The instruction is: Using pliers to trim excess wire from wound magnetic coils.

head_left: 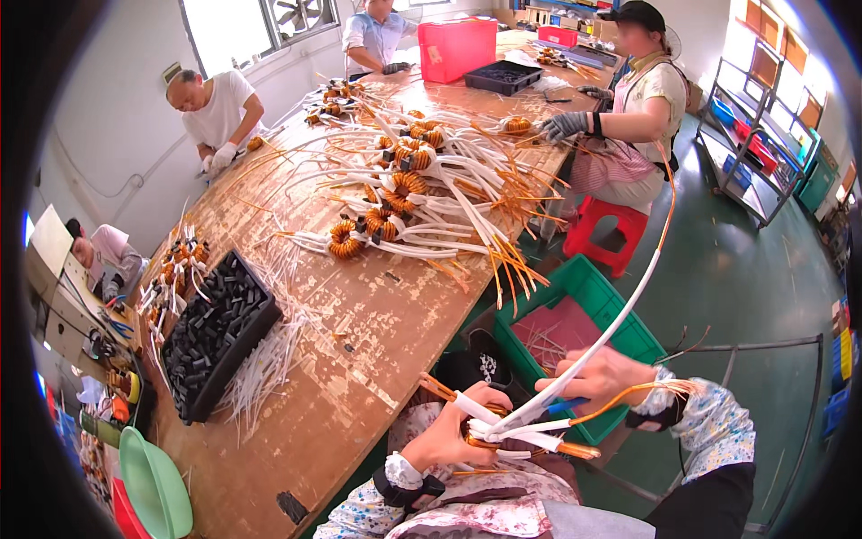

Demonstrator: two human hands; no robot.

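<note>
Low in the middle, my left hand (453, 435) is closed around a wire-wound ring coil, mostly hidden by the fingers. White-sleeved leads (530, 438) with bare copper-coloured ends stick out of it. One long white-sleeved wire (620, 316) arcs up and to the right, past my right hand (603, 379). That hand is closed just right of the coil. A small blue piece (567, 406) shows beneath its fingers; its kind is unclear, and whatever else they grip is hidden. Below the right hand, an orange wire (620, 404) runs out to a frayed end.
Many coils with white leads (404, 184) are heaped on the worn wooden table (359, 359). Left are a black tray (215, 337) of black sleeves, loose white ties (260, 368) and a green basin (153, 481). A green crate (575, 287) and red stool (611, 235) stand right. Co-workers surround the table.
</note>
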